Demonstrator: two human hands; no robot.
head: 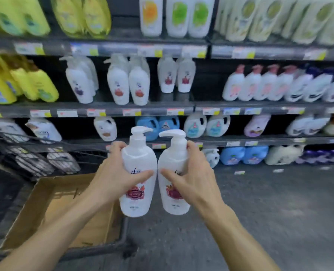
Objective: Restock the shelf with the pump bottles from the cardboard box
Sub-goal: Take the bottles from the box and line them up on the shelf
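Observation:
I hold two white pump bottles with red flower labels side by side in front of the shelves. My left hand (119, 177) grips the left pump bottle (137, 202) around its middle. The right pump bottle (175, 200) is held the same way by my right hand (191, 177). Both bottles stand upright and nearly touch each other. The open cardboard box (45, 194) lies below left, on a cart, and looks empty where I can see into it. Matching white pump bottles (175, 75) stand on the middle shelf (162, 106), with a gap to their right.
Yellow bottles fill the left of the upper shelves. White and pink pump bottles (260, 85) stand right of the gap. Jugs in white and blue line the lower shelves. A black wire cart (35, 153) stands at left. The grey floor stretches to the right.

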